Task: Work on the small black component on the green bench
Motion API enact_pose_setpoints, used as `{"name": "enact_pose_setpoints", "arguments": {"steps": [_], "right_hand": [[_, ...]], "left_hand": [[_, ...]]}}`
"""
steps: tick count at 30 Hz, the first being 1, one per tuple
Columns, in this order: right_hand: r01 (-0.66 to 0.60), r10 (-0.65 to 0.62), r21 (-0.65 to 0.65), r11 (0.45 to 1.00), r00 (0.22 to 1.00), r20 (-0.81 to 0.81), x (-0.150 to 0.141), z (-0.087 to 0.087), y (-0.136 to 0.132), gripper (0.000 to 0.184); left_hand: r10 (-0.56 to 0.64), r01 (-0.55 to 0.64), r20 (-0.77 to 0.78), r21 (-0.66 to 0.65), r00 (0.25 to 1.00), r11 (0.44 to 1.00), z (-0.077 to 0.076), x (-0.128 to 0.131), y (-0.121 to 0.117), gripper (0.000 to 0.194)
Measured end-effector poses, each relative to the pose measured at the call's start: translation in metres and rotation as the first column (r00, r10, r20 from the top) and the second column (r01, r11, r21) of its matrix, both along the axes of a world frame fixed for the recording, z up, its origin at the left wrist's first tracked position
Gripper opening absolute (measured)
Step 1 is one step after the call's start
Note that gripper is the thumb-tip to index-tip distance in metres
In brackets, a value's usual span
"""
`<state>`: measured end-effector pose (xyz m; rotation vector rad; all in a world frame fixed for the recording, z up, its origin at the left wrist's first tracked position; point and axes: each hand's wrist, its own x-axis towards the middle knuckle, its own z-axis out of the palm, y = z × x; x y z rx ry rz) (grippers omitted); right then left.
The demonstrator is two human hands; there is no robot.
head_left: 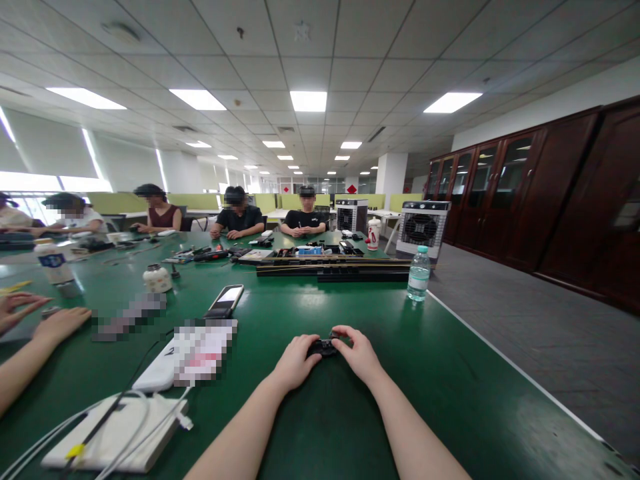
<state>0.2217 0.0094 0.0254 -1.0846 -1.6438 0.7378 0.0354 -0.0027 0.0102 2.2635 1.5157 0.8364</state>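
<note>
A small black part (324, 347), dark and low with a lighter detail on top, is held just above or on the green table; its exact kind is too small to make out. My left hand (296, 363) is closed round its left end, thumb at the near side. At the right end, my right hand (358, 355) pinches it between thumb and bent fingers. Those fingertips hide part of its edge. Both forearms reach in from the bottom of the view.
A water bottle (419, 274) stands near the right table edge, with long black trays (333, 269) across the table. To the left lie a phone (226, 300), a white power bank (159, 368), a cabled white box (117, 433) and a neighbour's hands (57, 323). Other people sit opposite.
</note>
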Motion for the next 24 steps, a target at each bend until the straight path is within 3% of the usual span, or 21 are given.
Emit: {"name": "enact_pose_setpoints", "arguments": {"steps": [6,9,24], "right_hand": [[-0.085,0.071,0.024,0.996,0.933,0.352,0.0,-0.0013,-0.003,0.021],[-0.084,0.073,0.004,0.996,0.89,0.45,-0.0013,-0.0016,-0.0032,0.024],[-0.051,0.062,-0.038,0.998,0.897,0.438,-0.0013,-0.008,0.0018,0.024]], "left_hand": [[0.001,-0.001,-0.016,-0.007,1.0,1.0,0.0024,0.0016,-0.0008,0.038],[-0.002,0.001,-0.027,-0.012,1.0,1.0,0.0041,0.0025,-0.0016,0.038],[-0.003,0.003,-0.044,0.005,0.999,1.0,0.0019,0.0014,-0.0004,0.038]]}}
